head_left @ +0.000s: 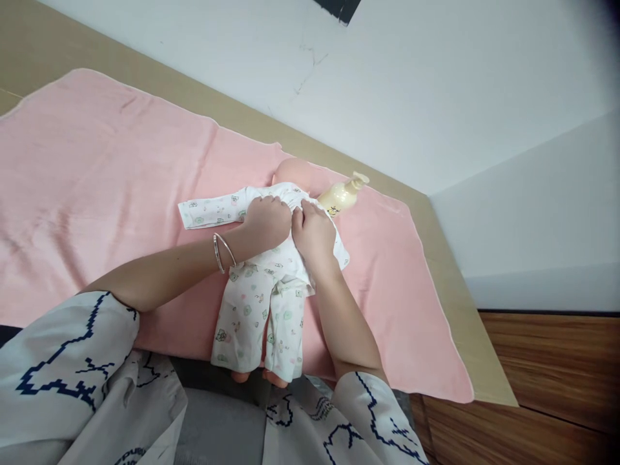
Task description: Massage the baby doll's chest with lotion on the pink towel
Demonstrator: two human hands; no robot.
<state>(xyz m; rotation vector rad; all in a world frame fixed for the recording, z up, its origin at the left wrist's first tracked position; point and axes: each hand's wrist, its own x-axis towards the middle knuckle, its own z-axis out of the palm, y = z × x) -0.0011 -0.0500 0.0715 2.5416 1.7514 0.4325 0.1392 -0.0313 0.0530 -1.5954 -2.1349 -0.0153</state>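
A baby doll (293, 172) lies stretched out, its head away from me and its feet near the front edge. It has on a white printed baby shirt (217, 209) and matching trousers (243, 316). One sleeve reaches out flat to the left. Over the chest, my left hand (268, 223) is closed on the shirt's front. My right hand (314, 234) pinches the cloth just beside it, the two nearly touching. Both hands hide the exact spot that they grip. Beyond my right hand a cream pump bottle (339, 196) leans or lies by the doll's shoulder.
A pink blanket (121, 155) with creases spreads under the doll over a tan board or tabletop (460, 290). A white wall (387, 97) rises behind. Brown wood-grained panelling (557, 361) is at the right, below the table's edge.
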